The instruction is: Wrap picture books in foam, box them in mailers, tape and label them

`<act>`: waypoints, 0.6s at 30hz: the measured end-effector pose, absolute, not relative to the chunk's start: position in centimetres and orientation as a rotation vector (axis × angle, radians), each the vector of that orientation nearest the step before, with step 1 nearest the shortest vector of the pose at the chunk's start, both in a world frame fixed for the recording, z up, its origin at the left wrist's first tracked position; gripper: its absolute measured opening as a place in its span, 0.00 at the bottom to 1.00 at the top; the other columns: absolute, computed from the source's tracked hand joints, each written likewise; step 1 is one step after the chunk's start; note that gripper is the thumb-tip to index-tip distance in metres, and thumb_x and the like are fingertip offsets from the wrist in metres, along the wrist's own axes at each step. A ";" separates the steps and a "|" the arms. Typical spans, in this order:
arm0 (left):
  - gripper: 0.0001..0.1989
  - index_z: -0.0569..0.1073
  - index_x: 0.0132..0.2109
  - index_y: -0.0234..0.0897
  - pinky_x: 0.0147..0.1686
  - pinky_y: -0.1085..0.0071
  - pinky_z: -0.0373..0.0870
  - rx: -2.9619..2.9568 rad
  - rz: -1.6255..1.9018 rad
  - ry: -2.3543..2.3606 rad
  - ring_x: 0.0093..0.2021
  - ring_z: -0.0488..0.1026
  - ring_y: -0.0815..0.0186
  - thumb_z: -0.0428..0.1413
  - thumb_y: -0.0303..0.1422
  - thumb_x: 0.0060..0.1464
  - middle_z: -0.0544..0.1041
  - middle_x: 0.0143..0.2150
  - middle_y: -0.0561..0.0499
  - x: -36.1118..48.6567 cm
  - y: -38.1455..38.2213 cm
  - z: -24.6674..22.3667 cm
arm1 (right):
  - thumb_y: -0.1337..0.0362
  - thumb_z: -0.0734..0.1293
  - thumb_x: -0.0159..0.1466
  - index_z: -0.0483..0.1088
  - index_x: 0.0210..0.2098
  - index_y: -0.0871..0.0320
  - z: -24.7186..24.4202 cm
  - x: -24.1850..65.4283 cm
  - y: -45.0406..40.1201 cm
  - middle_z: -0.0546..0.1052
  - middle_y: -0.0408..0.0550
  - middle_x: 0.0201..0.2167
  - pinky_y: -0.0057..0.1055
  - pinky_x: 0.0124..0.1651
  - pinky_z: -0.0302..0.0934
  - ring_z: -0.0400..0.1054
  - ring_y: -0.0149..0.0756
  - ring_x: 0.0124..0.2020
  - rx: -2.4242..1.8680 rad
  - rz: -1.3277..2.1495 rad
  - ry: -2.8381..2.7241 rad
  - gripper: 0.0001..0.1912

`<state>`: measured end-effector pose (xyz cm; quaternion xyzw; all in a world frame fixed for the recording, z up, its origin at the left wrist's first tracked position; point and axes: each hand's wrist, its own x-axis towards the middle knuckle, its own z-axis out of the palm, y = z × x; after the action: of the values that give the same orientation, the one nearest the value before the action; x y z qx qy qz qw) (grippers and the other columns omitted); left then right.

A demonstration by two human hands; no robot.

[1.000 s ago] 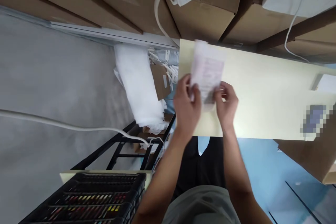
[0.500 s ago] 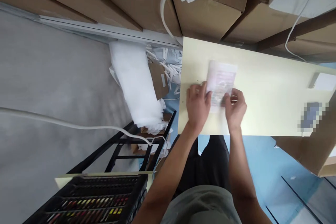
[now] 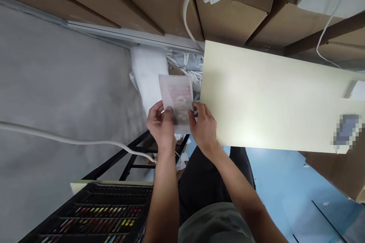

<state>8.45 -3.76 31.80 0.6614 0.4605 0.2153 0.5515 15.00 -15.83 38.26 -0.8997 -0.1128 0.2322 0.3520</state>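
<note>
A translucent whitish packet [image 3: 180, 97] with reddish, printed-looking contents is held between my two hands, off the left end of the cream tabletop [image 3: 273, 102]. My left hand [image 3: 162, 123] pinches its lower left edge, thumb in front. On the opposite edge, my right hand [image 3: 203, 125] has its thumb and fingers closed on the packet. Behind it lies a stack of white, soft-looking sheets [image 3: 148, 72], partly covered by the packet. Exactly what is inside the packet cannot be made out.
Cardboard boxes [image 3: 228, 17] line the back of the table. At lower left stands a black compartment tray [image 3: 94, 197] with rows of small coloured pieces. A white cable [image 3: 71, 139] crosses the left side near a black metal frame [image 3: 108, 165]. A blurred-out device [image 3: 347, 129] lies at the table's right end.
Both hands have carried the packet leftward, from over the tabletop to beyond its left end, in front of the white sheets. The view has shifted slightly.
</note>
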 end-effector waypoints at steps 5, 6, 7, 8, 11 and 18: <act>0.15 0.80 0.59 0.54 0.54 0.50 0.84 1.539 0.481 0.912 0.56 0.85 0.56 0.63 0.49 0.70 0.86 0.53 0.50 13.5 -6.5 34.0 | 0.62 0.64 0.80 0.75 0.61 0.53 38.7 18.9 -19.6 0.83 0.55 0.51 0.39 0.47 0.77 0.79 0.39 0.40 -2.301 0.321 -0.160 0.14; 0.16 0.80 0.61 0.50 0.54 0.51 0.83 1.550 0.477 0.846 0.56 0.86 0.57 0.62 0.48 0.72 0.86 0.53 0.50 15.0 -7.3 34.3 | 0.61 0.64 0.79 0.75 0.61 0.53 38.7 20.2 -20.6 0.83 0.54 0.51 0.39 0.46 0.76 0.78 0.39 0.39 -2.305 0.266 -0.134 0.14; 0.17 0.79 0.61 0.46 0.54 0.53 0.82 1.567 0.473 0.786 0.56 0.86 0.58 0.60 0.47 0.74 0.86 0.53 0.48 16.6 -8.1 34.4 | 0.60 0.64 0.79 0.75 0.61 0.53 38.6 21.6 -21.5 0.83 0.54 0.51 0.38 0.45 0.76 0.77 0.38 0.38 -2.313 0.213 -0.115 0.15; 0.17 0.79 0.61 0.44 0.53 0.53 0.82 1.586 0.454 0.740 0.54 0.86 0.58 0.61 0.46 0.73 0.87 0.54 0.47 18.1 -8.9 34.5 | 0.59 0.64 0.79 0.76 0.61 0.53 38.4 23.0 -22.4 0.83 0.53 0.51 0.38 0.45 0.75 0.77 0.37 0.37 -2.323 0.170 -0.105 0.15; 0.15 0.77 0.62 0.43 0.55 0.57 0.83 1.659 0.391 0.644 0.54 0.86 0.58 0.56 0.41 0.76 0.87 0.55 0.46 21.7 -10.9 34.0 | 0.58 0.64 0.78 0.77 0.61 0.54 37.4 25.9 -24.7 0.83 0.52 0.51 0.37 0.44 0.75 0.75 0.35 0.37 -2.329 0.074 -0.073 0.17; 0.17 0.78 0.65 0.41 0.63 0.54 0.77 1.930 0.435 0.714 0.57 0.81 0.52 0.57 0.33 0.73 0.81 0.57 0.40 21.5 -12.4 33.0 | 0.57 0.66 0.78 0.80 0.61 0.53 34.7 26.3 -25.9 0.78 0.50 0.48 0.40 0.44 0.75 0.72 0.32 0.33 -2.355 -0.041 -0.099 0.17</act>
<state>21.47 -12.43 32.98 0.7966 0.2947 0.1795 0.4964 26.32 -25.86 34.68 -0.9232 -0.0389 -0.0160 0.3820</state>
